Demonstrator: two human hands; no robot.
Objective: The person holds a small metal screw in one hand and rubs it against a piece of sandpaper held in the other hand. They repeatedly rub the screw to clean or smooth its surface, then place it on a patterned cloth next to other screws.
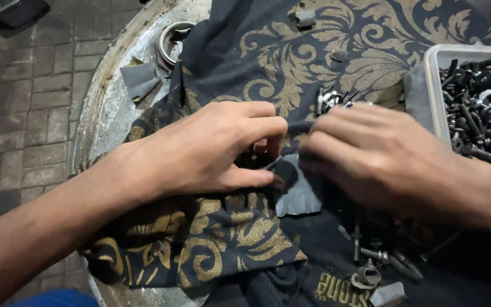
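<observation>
My left hand [211, 148] and my right hand [376, 153] meet at the middle of a black cloth with gold leaf patterns [291, 57]. Both pinch a small grey sheet, like sandpaper [298, 190], that lies on the cloth. The left thumb presses on its left edge, and the right fingers cover its top right corner. What sits between the fingertips is hidden.
A clear plastic tub [436, 68] full of dark bolts and screws stands at the right. Loose bolts and nuts [370, 258] lie on the cloth near me, with several more [331, 99] above my hands. Grey paper scraps [139, 79] and a tape roll [171, 40] rest on the round metal tray [103, 119]. Brick paving lies left.
</observation>
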